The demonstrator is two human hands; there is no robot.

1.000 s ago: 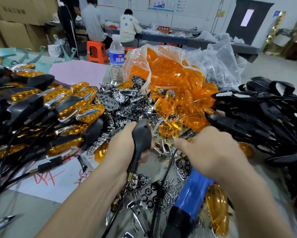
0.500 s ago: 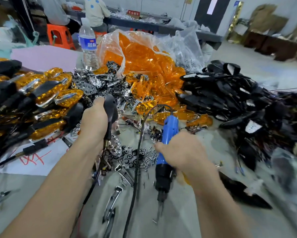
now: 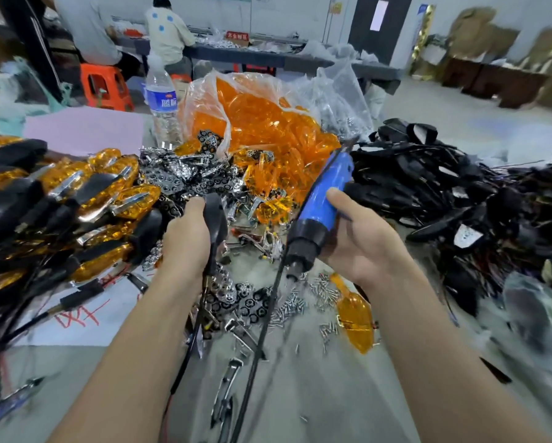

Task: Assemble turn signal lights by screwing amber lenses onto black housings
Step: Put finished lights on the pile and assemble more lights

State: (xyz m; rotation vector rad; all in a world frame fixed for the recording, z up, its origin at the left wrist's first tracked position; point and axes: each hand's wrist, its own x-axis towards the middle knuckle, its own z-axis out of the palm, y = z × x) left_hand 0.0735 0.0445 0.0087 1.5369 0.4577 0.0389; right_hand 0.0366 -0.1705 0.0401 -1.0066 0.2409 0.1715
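Closest to me, a bent chrome trim strip [image 3: 226, 386] lies on the grey tabletop [image 3: 332, 404], between my two forearms. Just beyond it, small silver screws [image 3: 295, 304] are scattered loose, and a single amber plastic lens [image 3: 357, 313] lies flat to their right. A white paper sheet with red writing [image 3: 86, 316] sits to the left.

My left hand [image 3: 188, 243] is wrapped round a black plastic turn-signal housing [image 3: 215, 215], thumb laid along its top. Its thin wire [image 3: 188, 340] hangs down toward me. My right hand [image 3: 364, 243] is closed round a blue electric screwdriver with a black nose [image 3: 319, 207]. The tool is tilted, nose pointing down and left above the screws, and its black cord [image 3: 261, 330] trails toward me. The housing and the screwdriver are near each other but apart.

To the left is a heap of finished lights, amber lenses on black bodies with chrome strips [image 3: 86, 193]. To the right is a tangled pile of bare black housings with wires [image 3: 428, 193]. Between them lie shiny chrome reflector parts [image 3: 178, 177]. Behind these a clear plastic bag of loose amber lenses [image 3: 261, 123] gapes open.

Farther back stand a clear water bottle with a blue label [image 3: 162, 100], a pink sheet [image 3: 83, 129] and an orange plastic stool [image 3: 103, 86]. A person in a pale dotted shirt [image 3: 167, 30] sits at a long dark table [image 3: 268, 60].
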